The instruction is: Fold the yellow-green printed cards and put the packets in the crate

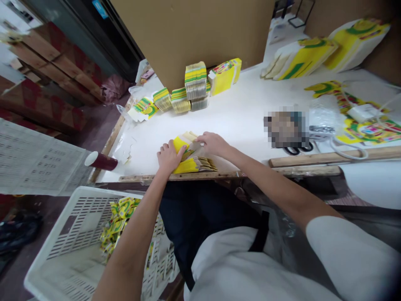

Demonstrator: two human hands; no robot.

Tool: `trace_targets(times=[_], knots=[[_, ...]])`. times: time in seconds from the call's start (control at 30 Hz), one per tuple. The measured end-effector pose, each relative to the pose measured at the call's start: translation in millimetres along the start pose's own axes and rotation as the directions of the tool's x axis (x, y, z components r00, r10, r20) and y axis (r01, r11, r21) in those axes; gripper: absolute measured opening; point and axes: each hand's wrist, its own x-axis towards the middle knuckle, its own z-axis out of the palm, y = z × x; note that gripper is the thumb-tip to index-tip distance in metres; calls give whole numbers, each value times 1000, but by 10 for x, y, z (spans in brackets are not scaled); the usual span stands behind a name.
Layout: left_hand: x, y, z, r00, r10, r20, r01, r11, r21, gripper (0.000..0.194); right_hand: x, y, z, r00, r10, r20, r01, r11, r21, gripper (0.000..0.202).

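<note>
My left hand grips a small stack of yellow printed card sleeves near the front edge of the white table, its thumb across the near side. At the stack's right end, my right hand is closed with thumb and fingertips pinching the pale ends of the sleeves; exactly how many it pinches I cannot tell. Just below both hands, a fanned row of similar yellow card sleeves lies along the wooden table edge.
Bundles of yellow-green cards stand against a cardboard panel. Larger yellow stacks lean at the back right, near scissors and a white cable. Below left are a dark red cup and a white crate holding yellow pieces.
</note>
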Motion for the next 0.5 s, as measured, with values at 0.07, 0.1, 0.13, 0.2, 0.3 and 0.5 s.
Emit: trace_targets(times=[0.07,0.1,0.13,0.2,0.3,0.5], knots=[[-3,1,-9,1000,-2,4,2,1000,4,64,-33,-6,27,1000,-10,-15,10,1000,-21,32],[-3,2,-12,1000,-2,4,2,1000,5,65,-51,-8,29,1000,-17,-22,17,999,-32,31],[-3,2,-15,1000,-5,5,5,1000,7,65,-64,-12,27,999,-26,-27,24,999,-42,29],[-1,2,-17,1000,-10,12,10,1000,10,66,-65,-28,21,999,-39,-33,37,998,-57,27],[5,3,-14,1000,-11,20,10,1000,13,65,-4,-77,31,999,-37,-28,35,997,-69,26],[6,0,5,1000,2,7,-2,1000,17,63,146,-199,107,998,61,-28,-62,997,-48,32]])
